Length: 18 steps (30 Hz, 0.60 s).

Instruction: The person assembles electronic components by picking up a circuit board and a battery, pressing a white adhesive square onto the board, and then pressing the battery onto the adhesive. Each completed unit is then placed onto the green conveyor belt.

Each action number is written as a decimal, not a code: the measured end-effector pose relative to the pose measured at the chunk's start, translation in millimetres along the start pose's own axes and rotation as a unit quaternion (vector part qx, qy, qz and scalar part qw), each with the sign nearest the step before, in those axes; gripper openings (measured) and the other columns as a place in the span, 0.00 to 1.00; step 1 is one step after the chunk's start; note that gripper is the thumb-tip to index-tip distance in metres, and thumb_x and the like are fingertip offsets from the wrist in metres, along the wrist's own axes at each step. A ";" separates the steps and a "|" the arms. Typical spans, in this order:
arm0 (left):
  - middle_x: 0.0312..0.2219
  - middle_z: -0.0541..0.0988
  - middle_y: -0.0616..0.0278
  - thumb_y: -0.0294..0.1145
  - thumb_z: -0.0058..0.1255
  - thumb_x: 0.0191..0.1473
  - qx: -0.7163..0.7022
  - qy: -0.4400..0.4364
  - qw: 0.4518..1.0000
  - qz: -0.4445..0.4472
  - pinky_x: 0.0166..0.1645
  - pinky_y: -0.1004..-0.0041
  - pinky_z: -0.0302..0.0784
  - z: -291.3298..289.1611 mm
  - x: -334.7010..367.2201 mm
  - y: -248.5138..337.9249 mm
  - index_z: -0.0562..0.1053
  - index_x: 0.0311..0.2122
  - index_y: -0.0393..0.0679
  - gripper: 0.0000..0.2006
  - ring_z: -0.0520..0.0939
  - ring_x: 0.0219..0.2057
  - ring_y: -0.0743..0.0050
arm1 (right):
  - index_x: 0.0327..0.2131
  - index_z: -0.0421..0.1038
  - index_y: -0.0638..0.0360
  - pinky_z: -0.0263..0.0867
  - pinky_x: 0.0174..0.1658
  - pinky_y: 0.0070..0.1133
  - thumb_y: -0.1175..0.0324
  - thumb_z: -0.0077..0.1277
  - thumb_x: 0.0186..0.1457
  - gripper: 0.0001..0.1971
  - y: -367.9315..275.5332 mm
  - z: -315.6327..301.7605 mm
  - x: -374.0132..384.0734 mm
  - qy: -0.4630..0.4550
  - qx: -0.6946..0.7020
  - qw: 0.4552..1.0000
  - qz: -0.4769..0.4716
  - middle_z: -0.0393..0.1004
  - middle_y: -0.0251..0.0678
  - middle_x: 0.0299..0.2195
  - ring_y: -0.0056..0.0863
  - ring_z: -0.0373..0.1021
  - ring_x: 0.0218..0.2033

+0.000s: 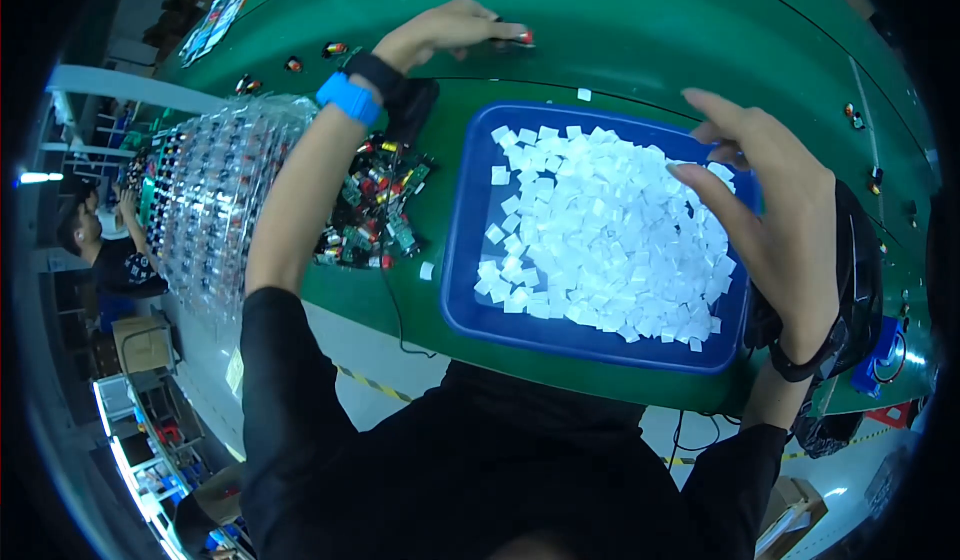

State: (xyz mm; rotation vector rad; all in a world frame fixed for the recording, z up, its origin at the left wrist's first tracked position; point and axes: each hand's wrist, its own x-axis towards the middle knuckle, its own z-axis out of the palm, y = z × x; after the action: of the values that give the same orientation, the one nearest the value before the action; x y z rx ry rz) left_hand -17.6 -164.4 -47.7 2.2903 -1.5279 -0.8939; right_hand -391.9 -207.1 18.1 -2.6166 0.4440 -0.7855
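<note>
Out over the far part of the green table, my left hand is closed on a small red-tipped part. Most of that part is hidden by the fingers. A blue tray full of small white square pieces stands in front of me. Above its right side is my right hand, thumb and fingers apart, with nothing visible between them. A pile of small circuit boards with red and black parts lies left of the tray, below my left forearm.
Stacked clear plastic trays holding small parts stand at the left. Several loose parts lie along the right side, near a black bag-like object. A thin cable runs past the pile. Another person is at far left.
</note>
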 end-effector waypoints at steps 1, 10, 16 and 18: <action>0.37 0.81 0.58 0.63 0.56 0.54 0.035 0.029 0.999 -0.031 0.35 0.64 0.77 0.4 9.4 -31.4 0.79 0.42 0.39 0.31 0.79 0.35 0.65 | 0.45 0.76 0.60 0.72 0.37 0.24 0.71 0.67 0.46 0.20 0.9 -2.2 -2.4 -0.018 -0.016 0.999 -0.024 0.79 0.39 0.36 0.31 0.75 0.33; 0.36 0.78 0.52 0.47 0.63 0.52 0.284 0.043 0.956 0.065 0.46 0.58 0.73 19.2 -154.7 -15.5 0.75 0.36 0.41 0.18 0.76 0.41 0.49 | 0.34 0.72 0.64 0.68 0.33 0.22 0.75 0.66 0.48 0.12 12.9 -10.4 -7.0 -0.030 -0.039 0.998 -0.036 0.73 0.38 0.27 0.29 0.72 0.29; 0.31 0.77 0.54 0.36 0.63 0.52 0.324 0.096 0.938 0.082 0.45 0.59 0.74 58.9 -201.5 -13.0 0.74 0.35 0.40 0.13 0.75 0.39 0.53 | 0.25 0.62 0.62 0.63 0.30 0.20 0.78 0.63 0.50 0.15 19.5 -14.7 -8.6 -0.090 -0.085 0.992 -0.011 0.68 0.37 0.24 0.27 0.67 0.25; 0.32 0.78 0.54 0.32 0.62 0.52 0.276 0.117 0.952 0.066 0.45 0.61 0.76 51.9 -207.3 -7.2 0.74 0.37 0.39 0.11 0.77 0.38 0.54 | 0.25 0.61 0.61 0.61 0.28 0.20 0.78 0.63 0.51 0.16 19.6 -9.2 -5.6 -0.077 -0.065 0.994 -0.033 0.68 0.36 0.24 0.25 0.65 0.24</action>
State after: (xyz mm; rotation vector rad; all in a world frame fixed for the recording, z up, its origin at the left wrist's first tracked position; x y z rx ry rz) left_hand -98.5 31.4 -19.0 2.4873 -1.9732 -0.1494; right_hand -405.4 -224.6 14.2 -2.8016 0.3780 -0.5866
